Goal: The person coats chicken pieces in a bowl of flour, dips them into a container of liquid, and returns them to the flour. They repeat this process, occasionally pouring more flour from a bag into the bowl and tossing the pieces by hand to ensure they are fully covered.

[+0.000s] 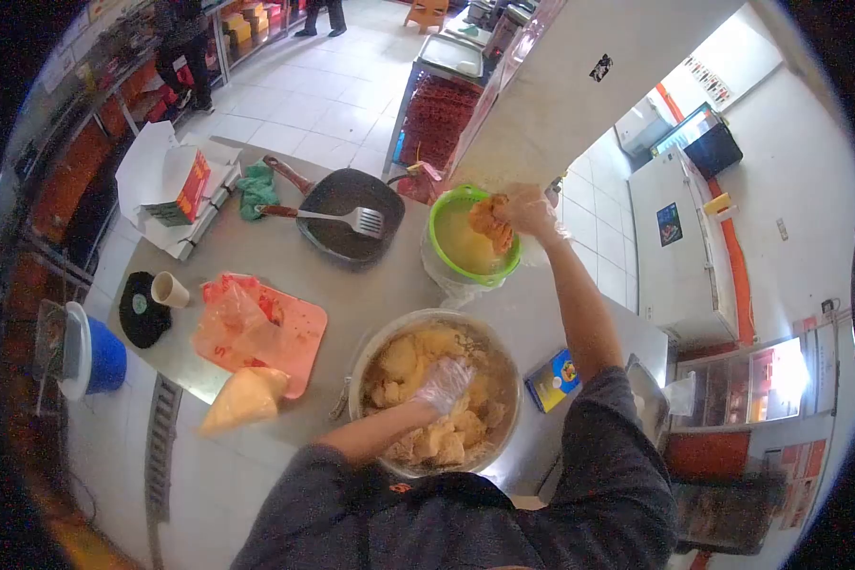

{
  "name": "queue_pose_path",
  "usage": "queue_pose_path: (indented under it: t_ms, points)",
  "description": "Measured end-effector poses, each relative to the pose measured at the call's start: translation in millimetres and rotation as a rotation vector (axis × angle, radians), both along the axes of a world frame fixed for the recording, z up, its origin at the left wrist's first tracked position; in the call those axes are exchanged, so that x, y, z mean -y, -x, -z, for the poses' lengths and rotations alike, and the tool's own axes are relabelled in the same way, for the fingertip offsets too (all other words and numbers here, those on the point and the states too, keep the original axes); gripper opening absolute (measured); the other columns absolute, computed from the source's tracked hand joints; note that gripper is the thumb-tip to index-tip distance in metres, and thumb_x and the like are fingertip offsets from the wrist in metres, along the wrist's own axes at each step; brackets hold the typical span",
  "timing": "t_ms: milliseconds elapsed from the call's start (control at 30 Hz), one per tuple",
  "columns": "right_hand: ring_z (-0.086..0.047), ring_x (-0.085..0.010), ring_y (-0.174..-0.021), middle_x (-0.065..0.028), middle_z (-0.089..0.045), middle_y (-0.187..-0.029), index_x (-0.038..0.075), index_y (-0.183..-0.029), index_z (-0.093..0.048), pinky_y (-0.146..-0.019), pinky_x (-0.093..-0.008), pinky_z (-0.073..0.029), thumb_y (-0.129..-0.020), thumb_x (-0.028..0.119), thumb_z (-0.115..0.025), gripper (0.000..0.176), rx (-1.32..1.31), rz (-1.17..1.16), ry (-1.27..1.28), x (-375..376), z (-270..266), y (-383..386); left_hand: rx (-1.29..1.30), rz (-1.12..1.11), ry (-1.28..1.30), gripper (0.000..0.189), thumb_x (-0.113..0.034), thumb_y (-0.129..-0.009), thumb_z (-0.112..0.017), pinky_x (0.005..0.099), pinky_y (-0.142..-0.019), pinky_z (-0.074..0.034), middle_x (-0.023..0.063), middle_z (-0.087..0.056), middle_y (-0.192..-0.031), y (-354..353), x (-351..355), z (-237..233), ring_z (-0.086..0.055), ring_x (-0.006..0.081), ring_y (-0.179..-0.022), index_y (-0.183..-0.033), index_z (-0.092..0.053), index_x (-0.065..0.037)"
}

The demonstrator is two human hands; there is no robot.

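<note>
My left hand point(444, 385), in a clear plastic glove, rests in a large metal bowl point(360, 380) among pale, flour-coated pieces point(444, 442); its fingertips are partly hidden, so its grip cannot be made out. Over the right side of a green basket point(434, 236), my right hand point(532, 211), also gloved, holds an orange-brown piece of food point(491, 224). Cloudy yellowish liquid point(464, 245) shows in the basket beneath that piece.
A dark square pan point(337, 204) with a slotted spatula point(366, 222) lies behind the bowl. To the left are a pink tray point(304, 342), a bag of powder point(247, 397) and a paper cup point(169, 290). A blue-yellow packet point(553, 380) lies right. Two people stand far back.
</note>
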State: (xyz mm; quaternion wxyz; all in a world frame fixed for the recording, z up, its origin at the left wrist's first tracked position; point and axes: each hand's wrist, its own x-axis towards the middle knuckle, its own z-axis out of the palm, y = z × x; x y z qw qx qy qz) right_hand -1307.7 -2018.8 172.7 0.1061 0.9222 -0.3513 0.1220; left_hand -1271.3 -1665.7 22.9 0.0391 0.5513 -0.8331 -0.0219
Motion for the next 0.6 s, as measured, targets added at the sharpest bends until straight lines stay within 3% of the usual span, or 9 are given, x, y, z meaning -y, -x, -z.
queue_pose_path:
  t_ms: [67,133,167,267,333,367,433,533,600]
  points:
    - [-0.067,-0.0395,-0.088,-0.0188,-0.07,-0.095,0.003,-0.097,-0.071,-0.081,-0.0474,-0.053,-0.082,0.036,-0.062,0.037,-0.039,0.1,0.011,36.9,13.8,5.7,0.029,0.016,0.012,0.027,-0.01,-0.089,-0.057,0.0379,-0.072,-0.057,0.0092,-0.061,-0.106,-4.2,-1.3,11.4,-0.065,0.0246,-0.098,-0.116,-0.059,-0.009]
    - [-0.067,-0.0396,-0.088,-0.0183,-0.07,-0.096,0.004,-0.096,-0.071,-0.081,-0.0475,-0.053,-0.082,0.037,-0.063,0.037,-0.038,0.064,-0.002,1.3,-15.7,-5.6,0.635,0.159,0.77,0.024,-0.013,-0.091,-0.056,0.038,-0.067,-0.058,0.0099,-0.062,-0.107,-12.3,-5.5,48.5,-0.067,0.026,-0.091,-0.114,-0.06,-0.01]
    - [-0.067,-0.0396,-0.088,-0.0178,-0.07,-0.097,0.005,-0.095,-0.071,-0.082,-0.0476,-0.053,-0.082,0.038,-0.063,0.036,-0.037,0.027,-0.016,-20.1,-32.1,-11.5,0.634,0.167,0.77,0.024,-0.013,-0.091,-0.056,0.038,-0.067,-0.058,0.0099,-0.062,-0.107,-11.7,-6.2,45.5,-0.067,0.026,-0.091,-0.114,-0.06,-0.01]
    - [-0.066,-0.0389,-0.088,-0.0177,-0.07,-0.094,0.007,-0.092,-0.072,-0.082,-0.0474,-0.053,-0.083,0.037,-0.062,0.033,0.275,-0.004,-0.183,-10.9,0.2,-7.8,0.165,0.105,0.531,0.026,-0.015,-0.094,-0.052,0.0399,-0.068,-0.058,0.0086,-0.063,-0.11,12.9,22.9,76.6,-0.068,0.0244,-0.09,-0.118,-0.059,-0.008]
    - [-0.066,-0.0389,-0.089,-0.0184,-0.069,-0.094,0.007,-0.091,-0.071,-0.083,-0.0471,-0.052,-0.083,0.035,-0.062,0.031,0.318,-0.029,-0.019,18.3,38.5,-8.2,-1.22,0.006,0.045,0.028,-0.018,-0.096,-0.05,0.0392,-0.067,-0.057,0.0084,-0.064,-0.113,25.3,22.9,180.3,-0.068,0.0227,-0.09,-0.121,-0.057,-0.008]
    - [-0.065,-0.039,-0.09,-0.0192,-0.068,-0.093,0.007,-0.09,-0.071,-0.084,-0.0468,-0.052,-0.083,0.034,-0.062,0.029,0.354,-0.045,0.129,24.9,51.9,-8.3,-1.219,-0.002,0.045,0.028,-0.018,-0.096,-0.05,0.0392,-0.067,-0.057,0.0084,-0.064,-0.113,25.4,21.6,128.4,-0.068,0.0227,-0.09,-0.121,-0.057,-0.008]
    - [-0.064,-0.0395,-0.091,-0.0203,-0.068,-0.092,0.006,-0.091,-0.07,-0.086,-0.0465,-0.051,-0.082,0.033,-0.062,0.03,0.217,-0.048,-0.003,8.4,42.7,-5.8,0.247,0.094,0.382,0.027,-0.019,-0.097,-0.05,0.0419,-0.07,-0.057,0.0092,-0.065,-0.111,-20.3,2.7,15.4,-0.068,0.0245,-0.091,-0.121,-0.057,-0.009]
    - [-0.064,-0.04,-0.093,-0.0219,-0.067,-0.093,0.003,-0.092,-0.069,-0.089,-0.0464,-0.05,-0.081,0.033,-0.064,0.032,0.178,0.011,-0.171,-14.6,11.9,-8.9,0.204,-0.128,0.454,0.028,-0.02,-0.097,-0.048,0.0439,-0.077,-0.055,0.0132,-0.066,-0.107,-14.4,47.2,94.2,-0.067,0.0289,-0.094,-0.122,-0.057,-0.008]
    - [-0.064,-0.0399,-0.094,-0.0224,-0.067,-0.094,0.002,-0.093,-0.069,-0.09,-0.0467,-0.049,-0.08,0.033,-0.065,0.034,0.277,0.086,-0.235,-20.3,12.0,-9.4,-0.147,-0.15,0.082,0.027,-0.02,-0.097,-0.048,0.0437,-0.081,-0.054,0.0148,-0.066,-0.105,-39.7,59.9,3.0,-0.066,0.0307,-0.095,-0.119,-0.058,-0.007]
